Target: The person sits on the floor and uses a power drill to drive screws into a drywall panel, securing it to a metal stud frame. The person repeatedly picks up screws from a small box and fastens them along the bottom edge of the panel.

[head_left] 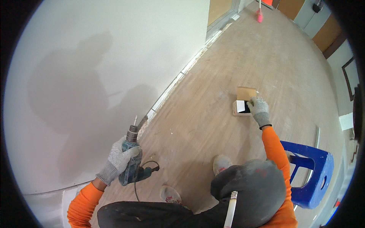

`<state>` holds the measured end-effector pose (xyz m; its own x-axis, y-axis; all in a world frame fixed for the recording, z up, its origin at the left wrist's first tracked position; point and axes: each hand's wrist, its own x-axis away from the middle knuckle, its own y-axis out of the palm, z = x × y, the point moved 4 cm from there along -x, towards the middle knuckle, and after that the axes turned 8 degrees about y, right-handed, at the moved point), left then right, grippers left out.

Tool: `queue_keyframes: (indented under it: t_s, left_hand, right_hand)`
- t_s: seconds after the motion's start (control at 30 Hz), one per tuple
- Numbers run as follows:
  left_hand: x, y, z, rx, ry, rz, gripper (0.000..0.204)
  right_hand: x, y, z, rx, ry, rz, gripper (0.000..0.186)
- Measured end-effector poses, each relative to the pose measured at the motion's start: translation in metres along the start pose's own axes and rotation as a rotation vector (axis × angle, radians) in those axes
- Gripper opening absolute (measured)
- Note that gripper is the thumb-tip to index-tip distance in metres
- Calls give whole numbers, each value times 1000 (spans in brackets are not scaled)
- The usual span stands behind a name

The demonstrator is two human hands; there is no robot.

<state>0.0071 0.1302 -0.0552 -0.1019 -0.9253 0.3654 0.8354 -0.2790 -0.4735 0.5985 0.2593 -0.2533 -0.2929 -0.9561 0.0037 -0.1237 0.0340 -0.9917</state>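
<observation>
My left hand (121, 156), in a grey knit work glove, is wrapped round the body of a blue-green power drill (132, 161). The drill stands bit up beside the white wall, with a pale bit in its chuck and a cord hanging below. My right hand (259, 108), gloved the same way, reaches down to a small open cardboard box (246, 93) on the floor. Its fingers are curled at the box's right side; what they pinch, if anything, I cannot make out. Inside the box show a white piece and something black.
A blue plastic stool (315, 174) stands close by my right arm. Broken plaster and white strips run along the wall's foot (173, 84). A pink-headed broom (259, 16) is at the far end. A cigarette (230, 211) juts up from the lower edge, before my knee.
</observation>
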Motion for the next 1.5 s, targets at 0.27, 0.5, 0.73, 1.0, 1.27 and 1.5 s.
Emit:
queue_keyframes:
  t_s: [0.27,0.5,0.73,1.0,1.27,1.5]
  left_hand:
    - [-37,50,33,-41,-166,-194,39]
    - [-66,120,65,122,-83,-254,35]
    - [-88,179,60,340,-14,-122,32]
    - [-128,191,70,155,236,-29,40]
    - [-122,189,19,489,117,106,33]
    - [-137,221,-3,753,182,122,26]
  right_hand:
    - [-23,30,-2,399,-162,-239,19]
    - [-18,44,0,389,-289,-75,15]
    - [-20,63,2,302,-344,-137,20]
    - [-56,48,27,336,-319,-198,20]
    - [-26,13,1,110,-66,-147,22]
    - [-26,-28,-56,-592,-163,-197,15]
